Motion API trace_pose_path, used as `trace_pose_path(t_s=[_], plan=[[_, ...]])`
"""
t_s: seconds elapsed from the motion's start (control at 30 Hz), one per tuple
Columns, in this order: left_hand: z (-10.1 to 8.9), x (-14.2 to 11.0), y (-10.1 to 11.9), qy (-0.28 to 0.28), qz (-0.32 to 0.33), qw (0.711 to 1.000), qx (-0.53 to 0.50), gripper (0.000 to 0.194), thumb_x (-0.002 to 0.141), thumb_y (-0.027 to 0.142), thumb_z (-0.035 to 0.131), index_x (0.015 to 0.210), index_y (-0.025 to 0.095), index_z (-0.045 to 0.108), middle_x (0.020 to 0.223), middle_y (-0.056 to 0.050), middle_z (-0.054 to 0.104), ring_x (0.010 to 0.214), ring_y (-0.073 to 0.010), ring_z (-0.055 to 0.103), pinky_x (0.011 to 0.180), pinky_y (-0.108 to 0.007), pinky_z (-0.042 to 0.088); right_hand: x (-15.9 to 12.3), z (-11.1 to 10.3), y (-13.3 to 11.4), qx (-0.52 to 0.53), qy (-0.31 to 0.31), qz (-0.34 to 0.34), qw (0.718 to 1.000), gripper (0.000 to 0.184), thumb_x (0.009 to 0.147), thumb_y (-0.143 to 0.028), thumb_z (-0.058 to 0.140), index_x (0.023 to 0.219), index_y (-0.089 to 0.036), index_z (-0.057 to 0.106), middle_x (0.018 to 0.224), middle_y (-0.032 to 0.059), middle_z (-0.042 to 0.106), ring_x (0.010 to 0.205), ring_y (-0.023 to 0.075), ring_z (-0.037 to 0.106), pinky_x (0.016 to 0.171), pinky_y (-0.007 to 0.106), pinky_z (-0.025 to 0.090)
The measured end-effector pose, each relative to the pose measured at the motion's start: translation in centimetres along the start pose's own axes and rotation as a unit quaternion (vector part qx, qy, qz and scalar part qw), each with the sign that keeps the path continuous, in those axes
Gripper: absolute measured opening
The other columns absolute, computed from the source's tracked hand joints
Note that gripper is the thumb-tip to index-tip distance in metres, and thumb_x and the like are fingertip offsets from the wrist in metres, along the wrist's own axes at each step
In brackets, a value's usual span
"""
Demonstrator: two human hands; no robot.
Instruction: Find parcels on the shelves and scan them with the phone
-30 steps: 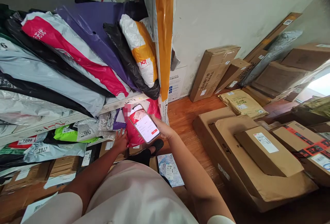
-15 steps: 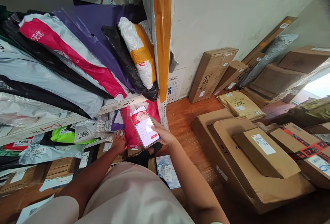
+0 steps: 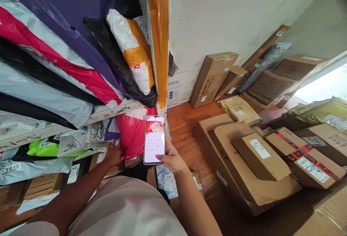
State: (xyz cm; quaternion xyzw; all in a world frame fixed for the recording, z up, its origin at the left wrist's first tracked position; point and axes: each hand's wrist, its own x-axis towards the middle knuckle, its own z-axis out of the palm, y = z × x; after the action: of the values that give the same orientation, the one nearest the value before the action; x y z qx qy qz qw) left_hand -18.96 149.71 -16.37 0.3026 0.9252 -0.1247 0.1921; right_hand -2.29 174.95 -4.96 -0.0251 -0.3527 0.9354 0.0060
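My right hand (image 3: 171, 159) grips a smartphone (image 3: 154, 140) upright, its lit screen facing me with a red and white page. Just behind the phone a red plastic parcel bag (image 3: 132, 134) stands on the lower shelf. My left hand (image 3: 114, 153) reaches to the bag's lower left edge, fingers pressed against it and partly hidden. Grey mailers with number labels (image 3: 71, 143) lie to the left of that hand.
The white shelf (image 3: 114, 109) above carries leaning soft parcels: purple, black, pink-and-grey, white-and-orange (image 3: 132, 51). Cardboard boxes (image 3: 252, 156) cover the wooden floor at right and lean on the wall (image 3: 214, 78). A small labelled packet (image 3: 166, 181) lies below the phone.
The phone has turned from tilted to upright and moved slightly right and down. My view has shifted left and down. The left hand stays at the red bag.
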Motion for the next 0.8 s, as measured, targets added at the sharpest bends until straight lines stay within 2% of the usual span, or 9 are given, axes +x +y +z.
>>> trace_pose_path(t_s=[0.17, 0.3, 0.37, 0.47, 0.6, 0.8], plan=[[0.1, 0.1, -0.2, 0.008, 0.002, 1.000, -0.001, 0.027, 0.074, 0.029, 0.055, 0.089, 0.021, 0.076, 0.147, -0.012, 0.038, 0.139, -0.0443, 0.017, 0.109, -0.062, 0.011, -1.1, -0.8, 1.1, 0.033, 0.055, -0.016, 0.998, 0.094, 0.057, -0.011, 0.075, 0.139, -0.031, 0.033, 0.125, 0.0040, 0.061, 0.115, 0.0271, 0.057, 0.096, 0.041, 0.045], [-0.2, 0.0, -0.2, -0.001, 0.009, 1.000, 0.002, 0.029, 0.073, 0.029, 0.055, 0.092, 0.021, 0.076, 0.148, -0.012, 0.037, 0.139, -0.0432, 0.016, 0.111, -0.060, 0.008, -1.9, -1.8, 2.2, 0.061, 0.094, -0.017, 0.994, 0.099, 0.058, -0.011, 0.075, 0.141, -0.032, 0.027, 0.125, 0.0045, 0.061, 0.120, 0.0276, 0.053, 0.102, 0.044, 0.040], [-0.3, 0.0, -0.2, -0.009, 0.008, 1.000, 0.002, 0.030, 0.072, 0.030, 0.057, 0.092, 0.020, 0.076, 0.148, -0.014, 0.037, 0.139, -0.0439, 0.016, 0.112, -0.058, 0.007, -2.1, -2.2, 2.6, 0.073, 0.101, -0.012, 0.992, 0.101, 0.059, -0.013, 0.077, 0.143, -0.032, 0.024, 0.126, 0.0055, 0.061, 0.121, 0.0275, 0.052, 0.103, 0.045, 0.039], [-0.4, 0.0, -0.2, -0.018, 0.006, 1.000, -0.001, 0.032, 0.070, 0.033, 0.060, 0.094, 0.019, 0.075, 0.147, -0.015, 0.037, 0.139, -0.0440, 0.016, 0.112, -0.057, 0.007, -2.3, -2.6, 3.0, 0.084, 0.104, -0.012, 0.991, 0.104, 0.060, -0.016, 0.079, 0.143, -0.034, 0.020, 0.128, 0.0065, 0.060, 0.114, 0.0280, 0.057, 0.098, 0.045, 0.042], [-0.3, 0.0, -0.1, -0.016, 0.000, 1.000, -0.009, 0.032, 0.074, 0.032, 0.056, 0.097, 0.020, 0.074, 0.145, -0.014, 0.042, 0.140, -0.0427, 0.016, 0.112, -0.058, 0.007, -2.3, -3.0, 3.3, 0.092, 0.110, -0.002, 0.990, 0.101, 0.061, -0.018, 0.080, 0.142, -0.034, 0.023, 0.130, 0.0064, 0.058, 0.115, 0.0283, 0.056, 0.096, 0.045, 0.044], [-0.7, -0.2, 0.2, -0.016, -0.002, 1.000, -0.021, 0.038, 0.073, 0.036, 0.059, 0.106, 0.021, 0.071, 0.146, -0.014, 0.039, 0.139, -0.0417, 0.018, 0.112, -0.057, 0.008, -2.2, -3.0, 3.2, 0.080, 0.114, 0.023, 0.990, 0.100, 0.059, -0.018, 0.080, 0.141, -0.034, 0.026, 0.129, 0.0057, 0.060, 0.116, 0.0282, 0.056, 0.099, 0.046, 0.041]])
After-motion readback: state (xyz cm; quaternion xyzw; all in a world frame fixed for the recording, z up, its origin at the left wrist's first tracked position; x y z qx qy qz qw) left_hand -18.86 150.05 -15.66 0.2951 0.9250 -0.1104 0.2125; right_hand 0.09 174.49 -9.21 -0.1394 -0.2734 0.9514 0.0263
